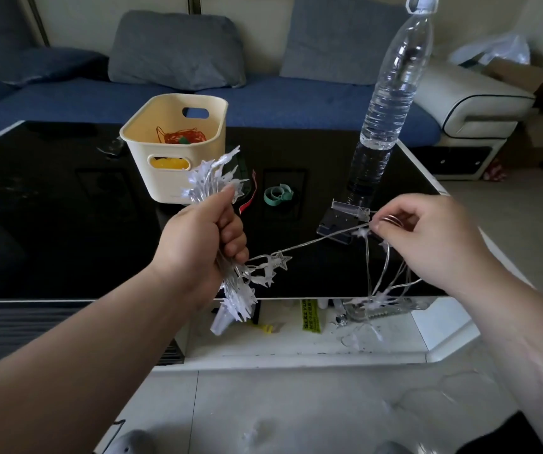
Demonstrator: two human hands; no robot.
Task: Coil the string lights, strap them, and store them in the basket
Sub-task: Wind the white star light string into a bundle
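the left hand [204,237] is closed in a fist around the gathered string lights [207,181]. the bundle's long axis runs through the fist from about 12 o'clock, where the stars fan out in front of the basket [139,126], down to 6 o'clock, where more stars hang below the wrist. the basket stands on the dark table [50,208] at about 11 o'clock from this fist, near it and already holding some red wire. from the bottom of the fist 1 free strand [312,242] leaves at about 4 o'clock and climbs rightward along an 8-to-2 o'clock line, looking nearly taut. a green strap [278,194] lies curled on the table at about 2 o'clock from the fist, above that strand and apart from both hands. the right hand [427,234] pinches the far end of the strand between thumb and fingertips, at about 3 o'clock from the left hand. below it the uncoiled tail [378,290] droops toward 6 o'clock past the table edge. the next wrap likely means carrying that pinch leftward to the fist; the right hand is nearer the slack, the left nearer the basket.
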